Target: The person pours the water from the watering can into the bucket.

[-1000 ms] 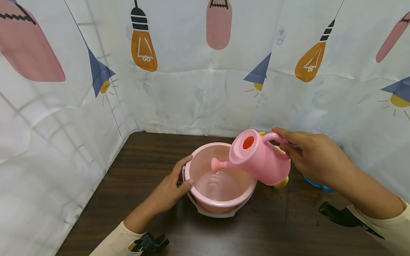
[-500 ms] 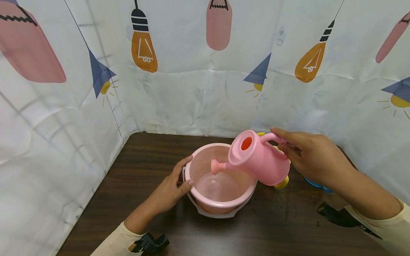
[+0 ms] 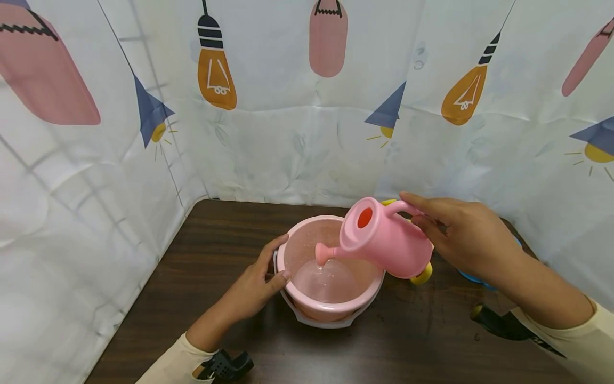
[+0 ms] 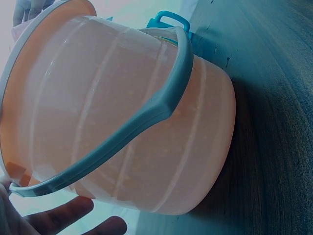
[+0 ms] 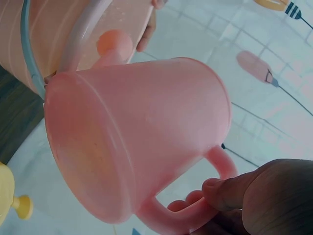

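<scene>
A pale pink bucket [image 3: 331,308] stands on the dark wooden table, with shallow, rippled water in its bottom. My left hand [image 3: 256,282] holds the bucket's left rim, thumb and forefinger laid over the edge; in the left wrist view, fingers [image 4: 61,215] spread along its outer wall beside the grey handle [image 4: 122,137]. Above the bucket's right side, my right hand [image 3: 467,232] grips the handle of a pink watering can [image 3: 388,240], thumb and fingers curled round it in the right wrist view. The can tilts left, its spout over the bucket, a little water at the nozzle.
Behind the can, a yellow object [image 3: 422,274] with a knob-like end is mostly hidden. A blue item [image 3: 472,276] lies under my right forearm, largely covered. A printed white curtain [image 3: 288,149] hangs along the table's [image 3: 230,229] back and left edges.
The watering can and my right hand have shifted slightly left and down. My left hand and the bucket stay in place.
</scene>
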Action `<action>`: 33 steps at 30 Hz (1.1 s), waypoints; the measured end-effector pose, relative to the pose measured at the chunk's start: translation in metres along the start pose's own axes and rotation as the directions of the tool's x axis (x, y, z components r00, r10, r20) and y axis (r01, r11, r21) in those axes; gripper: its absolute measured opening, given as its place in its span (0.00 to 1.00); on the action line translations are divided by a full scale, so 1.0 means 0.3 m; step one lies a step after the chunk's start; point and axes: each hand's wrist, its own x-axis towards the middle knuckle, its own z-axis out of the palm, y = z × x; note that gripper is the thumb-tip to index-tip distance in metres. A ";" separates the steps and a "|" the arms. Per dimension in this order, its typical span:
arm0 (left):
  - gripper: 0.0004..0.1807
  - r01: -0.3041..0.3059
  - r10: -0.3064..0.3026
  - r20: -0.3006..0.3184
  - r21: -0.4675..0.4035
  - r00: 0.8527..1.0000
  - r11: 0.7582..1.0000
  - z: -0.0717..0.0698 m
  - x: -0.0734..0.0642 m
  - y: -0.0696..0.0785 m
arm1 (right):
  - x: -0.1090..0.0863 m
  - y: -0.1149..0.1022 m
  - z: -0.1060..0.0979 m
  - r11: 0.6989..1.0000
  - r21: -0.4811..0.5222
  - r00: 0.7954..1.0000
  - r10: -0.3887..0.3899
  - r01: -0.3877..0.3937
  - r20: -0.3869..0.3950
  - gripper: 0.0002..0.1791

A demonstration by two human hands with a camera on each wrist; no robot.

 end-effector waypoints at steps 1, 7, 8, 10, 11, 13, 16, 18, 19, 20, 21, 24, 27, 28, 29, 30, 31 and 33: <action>0.39 -0.001 0.001 0.000 0.001 1.000 1.000 0.000 0.000 0.000 | 0.001 0.000 0.001 1.000 -0.001 1.000 -0.007 0.007 -0.004 0.30; 0.39 0.002 -0.002 0.000 -0.004 1.000 1.000 0.000 -0.002 0.001 | 0.005 -0.005 0.003 1.000 -0.001 1.000 -0.023 0.023 -0.006 0.30; 0.39 0.004 -0.004 0.001 -0.005 1.000 1.000 0.000 -0.002 0.001 | 0.006 -0.006 0.003 1.000 0.001 1.000 -0.023 0.023 -0.004 0.30; 0.39 0.008 -0.008 0.002 -0.004 1.000 1.000 0.000 -0.003 0.000 | 0.006 -0.006 0.004 1.000 0.004 1.000 -0.023 0.023 -0.003 0.30; 0.39 0.009 -0.009 0.003 -0.004 1.000 1.000 0.000 -0.003 0.000 | 0.006 -0.006 0.004 1.000 0.007 1.000 -0.025 0.025 -0.003 0.30; 0.39 0.010 -0.010 0.004 -0.005 1.000 1.000 -0.001 -0.003 0.000 | 0.007 -0.008 0.005 0.999 0.010 0.999 -0.032 0.032 -0.003 0.30; 0.39 0.010 -0.010 0.003 -0.003 1.000 1.000 -0.001 -0.004 0.001 | 0.008 -0.008 0.006 0.999 0.014 0.999 -0.043 0.043 -0.007 0.30; 0.39 0.011 -0.011 0.004 -0.002 1.000 1.000 -0.002 -0.005 0.003 | 0.010 -0.010 0.006 0.999 0.013 0.999 -0.048 0.048 -0.008 0.30; 0.39 0.014 -0.014 0.005 0.000 1.000 1.000 -0.002 -0.005 0.003 | 0.011 -0.009 0.006 0.999 0.012 0.999 -0.049 0.049 -0.008 0.30; 0.39 0.017 -0.017 0.005 0.001 1.000 1.000 -0.002 -0.005 0.003 | 0.011 -0.010 0.006 0.999 0.011 0.999 -0.050 0.050 -0.008 0.30; 0.39 0.020 -0.020 0.006 0.003 1.000 1.000 -0.001 -0.005 0.003 | 0.012 -0.011 0.006 0.999 0.008 0.999 -0.052 0.052 -0.009 0.30; 0.39 0.029 -0.029 0.007 0.006 1.000 1.000 -0.001 -0.004 0.002 | 0.014 -0.014 0.007 0.999 0.005 0.999 -0.053 0.053 -0.009 0.30; 0.39 0.029 -0.029 0.007 0.006 1.000 1.000 -0.001 -0.004 0.002 | 0.015 -0.014 0.008 0.999 0.008 0.999 -0.054 0.054 -0.009 0.31; 0.39 0.027 -0.027 0.006 0.007 1.000 1.000 -0.001 -0.004 0.003 | 0.015 -0.015 0.008 0.998 0.010 0.999 -0.054 0.054 -0.008 0.31; 0.39 0.026 -0.026 0.006 0.007 1.000 1.000 -0.001 -0.004 0.003 | 0.015 -0.015 0.008 0.998 0.012 0.998 -0.054 0.055 -0.008 0.31; 0.39 0.023 -0.023 0.005 0.005 1.000 1.000 -0.001 -0.004 0.003 | 0.016 -0.016 0.008 0.998 0.013 0.998 -0.056 0.056 -0.008 0.31; 0.39 0.023 -0.023 0.004 0.005 1.000 1.000 -0.001 -0.004 0.004 | 0.016 -0.016 0.008 0.998 0.015 0.998 -0.058 0.059 -0.008 0.31; 0.39 0.020 -0.020 0.003 0.006 1.000 1.000 -0.001 -0.004 0.005 | 0.018 -0.017 0.008 0.998 0.016 0.998 -0.064 0.065 -0.010 0.30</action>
